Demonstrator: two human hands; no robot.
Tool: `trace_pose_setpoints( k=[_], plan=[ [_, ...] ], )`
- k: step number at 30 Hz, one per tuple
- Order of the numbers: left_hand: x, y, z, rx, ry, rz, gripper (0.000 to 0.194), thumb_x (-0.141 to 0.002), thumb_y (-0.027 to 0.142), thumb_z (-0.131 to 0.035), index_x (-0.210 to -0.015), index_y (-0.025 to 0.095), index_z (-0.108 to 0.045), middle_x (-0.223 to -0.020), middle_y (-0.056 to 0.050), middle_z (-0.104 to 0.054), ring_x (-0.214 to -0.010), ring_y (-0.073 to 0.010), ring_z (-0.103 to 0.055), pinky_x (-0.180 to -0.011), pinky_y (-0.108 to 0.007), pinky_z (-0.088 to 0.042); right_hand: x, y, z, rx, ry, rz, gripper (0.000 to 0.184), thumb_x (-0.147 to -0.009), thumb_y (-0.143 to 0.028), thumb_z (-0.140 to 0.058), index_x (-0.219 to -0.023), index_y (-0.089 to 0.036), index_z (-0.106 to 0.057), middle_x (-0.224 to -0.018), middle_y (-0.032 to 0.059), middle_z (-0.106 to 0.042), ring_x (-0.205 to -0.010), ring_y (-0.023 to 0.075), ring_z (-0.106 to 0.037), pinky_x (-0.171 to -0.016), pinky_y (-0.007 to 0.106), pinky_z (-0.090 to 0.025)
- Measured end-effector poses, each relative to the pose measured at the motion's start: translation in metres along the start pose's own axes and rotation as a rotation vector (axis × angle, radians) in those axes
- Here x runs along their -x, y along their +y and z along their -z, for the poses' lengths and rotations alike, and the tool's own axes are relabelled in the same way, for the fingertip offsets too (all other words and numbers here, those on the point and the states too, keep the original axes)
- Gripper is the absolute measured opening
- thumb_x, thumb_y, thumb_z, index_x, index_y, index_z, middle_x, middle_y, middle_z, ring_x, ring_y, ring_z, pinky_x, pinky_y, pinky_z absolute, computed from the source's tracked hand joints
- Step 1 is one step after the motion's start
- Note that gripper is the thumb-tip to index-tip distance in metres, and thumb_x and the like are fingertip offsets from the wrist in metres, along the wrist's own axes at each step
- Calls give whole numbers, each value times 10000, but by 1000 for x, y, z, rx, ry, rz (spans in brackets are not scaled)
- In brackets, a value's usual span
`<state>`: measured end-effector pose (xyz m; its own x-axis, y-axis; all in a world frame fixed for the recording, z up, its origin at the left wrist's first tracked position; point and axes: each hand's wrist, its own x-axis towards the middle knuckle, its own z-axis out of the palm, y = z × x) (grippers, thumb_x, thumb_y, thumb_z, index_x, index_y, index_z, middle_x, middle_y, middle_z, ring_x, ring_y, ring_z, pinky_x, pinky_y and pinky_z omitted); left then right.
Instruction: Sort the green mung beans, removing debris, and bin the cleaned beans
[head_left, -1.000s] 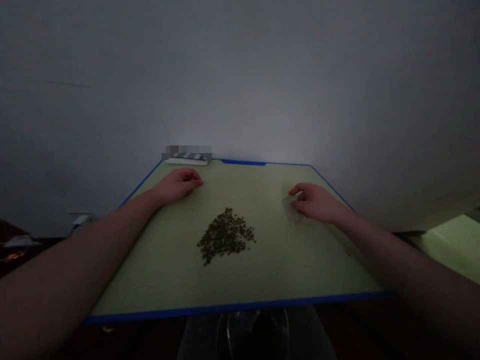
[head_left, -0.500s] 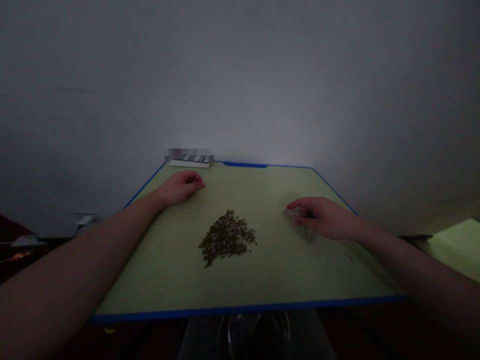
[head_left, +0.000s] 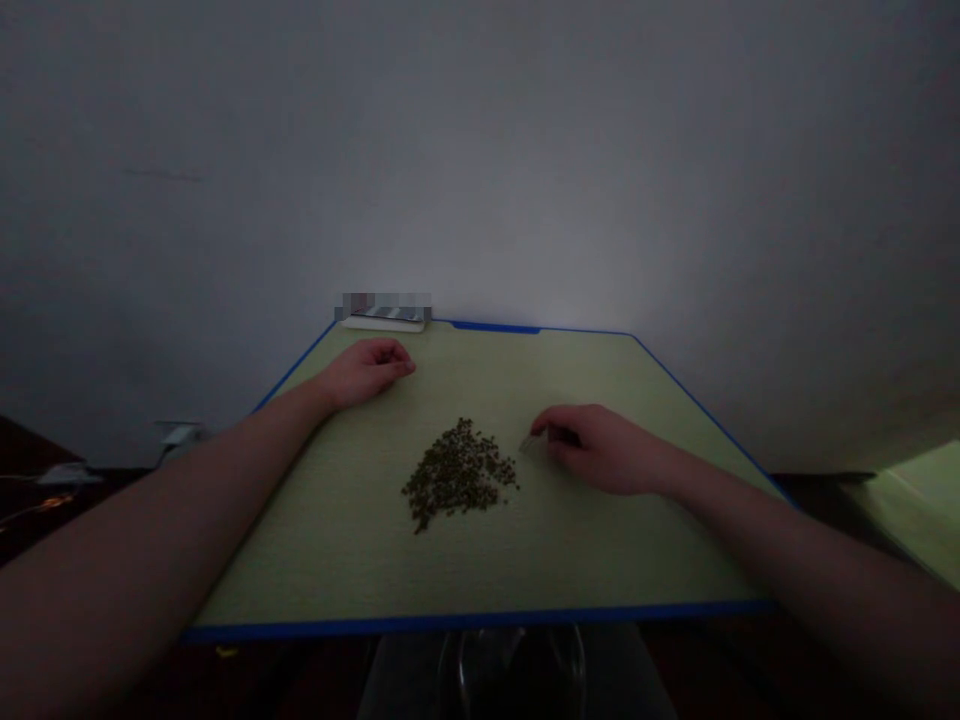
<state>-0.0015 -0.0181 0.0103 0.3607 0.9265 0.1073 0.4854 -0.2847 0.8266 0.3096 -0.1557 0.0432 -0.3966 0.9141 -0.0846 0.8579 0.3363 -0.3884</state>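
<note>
A heap of small dark green beans [head_left: 459, 474] lies in the middle of a light green table [head_left: 352, 540] with a blue rim. My right hand [head_left: 600, 448] rests just right of the heap, its fingers curled round a small clear thing [head_left: 528, 442] that I cannot name, whose tip pokes out towards the beans. Far back on the left, my left hand [head_left: 369, 366] lies on the table with the fingers curled in, and nothing shows in it.
A flat white object [head_left: 384, 320] lies at the table's back edge against the grey wall. A clear glass bowl [head_left: 511, 668] sits below the near edge. Another green tabletop [head_left: 919, 500] shows at the far right.
My right hand has slid left across the table from the right side to just beside the bean heap, carrying the clear thing with it. The left hand has stayed where it was.
</note>
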Motion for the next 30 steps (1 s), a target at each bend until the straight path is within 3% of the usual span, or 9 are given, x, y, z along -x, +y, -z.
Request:
trace_pose_setpoints(
  k=[6, 11, 22, 30],
  plan=[
    [2, 3, -1, 6, 17, 22, 209, -718, 381, -632, -718, 179, -577, -501, 62, -443, -449, -92, -382, -453, -226, -297, -45, -8, -5, 36, 114, -20, 399, -846, -88, -494, -1203, -132, -665, -886, 86, -707, -773, 188, -598, -707, 291, -415],
    [1, 2, -1, -5, 16, 10, 200, -728, 370, -630, -712, 177, -578, -501, 61, -445, -455, -92, -389, -461, -224, -302, -70, -4, -10, 19, 88, -27, 393, -809, -88, -546, -1176, -121, -682, -873, 91, -713, -776, 193, -606, -711, 292, -426],
    [-1, -4, 0, -12, 11, -14, 202, -729, 367, -649, -737, 171, -599, -506, 60, -460, -458, -88, -398, -461, -220, -301, -14, -22, -14, -125, -50, -6, 382, -809, -112, -561, -1172, -131, -677, -693, 5, -658, -616, 145, -565, -608, 270, -400],
    [-1, -5, 0, 14, 8, 7, 184, -723, 340, -652, -752, 165, -603, -512, 59, -464, -450, -82, -391, -447, -217, -294, 0, -10, 0, -198, -86, 12, 335, -798, -144, -565, -1109, -153, -690, -658, -19, -626, -575, 133, -534, -550, 258, -388]
  ],
)
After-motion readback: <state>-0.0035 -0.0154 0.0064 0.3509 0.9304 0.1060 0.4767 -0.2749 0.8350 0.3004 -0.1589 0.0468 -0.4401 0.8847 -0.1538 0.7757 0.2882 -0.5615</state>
